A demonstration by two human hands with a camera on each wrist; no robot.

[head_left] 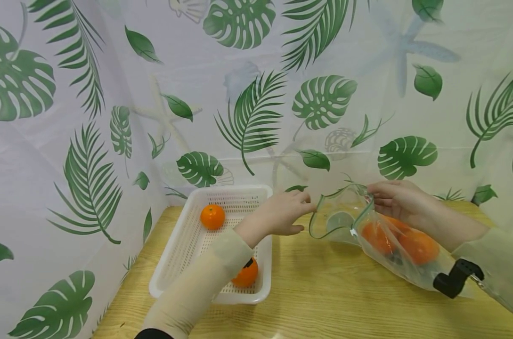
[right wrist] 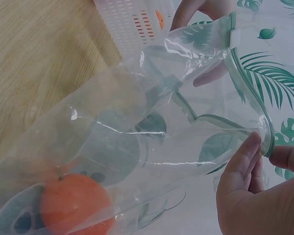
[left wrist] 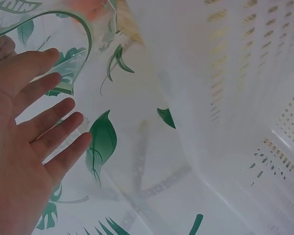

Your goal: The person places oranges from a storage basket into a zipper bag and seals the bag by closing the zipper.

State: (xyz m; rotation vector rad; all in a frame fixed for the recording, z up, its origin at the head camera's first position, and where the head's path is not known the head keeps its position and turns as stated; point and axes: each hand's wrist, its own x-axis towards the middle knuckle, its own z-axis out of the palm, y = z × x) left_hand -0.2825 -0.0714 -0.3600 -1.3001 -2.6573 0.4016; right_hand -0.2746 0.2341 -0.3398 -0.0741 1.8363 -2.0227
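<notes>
A clear zip bag (head_left: 349,226) with a green-edged mouth lies on the table at the right, its mouth held wide apart. Orange tangerines (head_left: 418,246) show through its plastic. My right hand (head_left: 402,202) pinches the bag's rim between thumb and fingers, seen closely in the right wrist view (right wrist: 259,191). Just left of the mouth, my left hand (head_left: 281,212) has its fingers spread and holds nothing; the left wrist view shows its bare palm (left wrist: 24,132). Whether its fingertips touch the rim, I cannot tell.
A white plastic basket (head_left: 171,254) stands at the left under my left forearm. One tangerine (head_left: 212,217) lies at its back and another (head_left: 245,275) near its front, partly covered by the sleeve. A leaf-patterned sheet (head_left: 256,117) hangs behind the wooden table (head_left: 307,301).
</notes>
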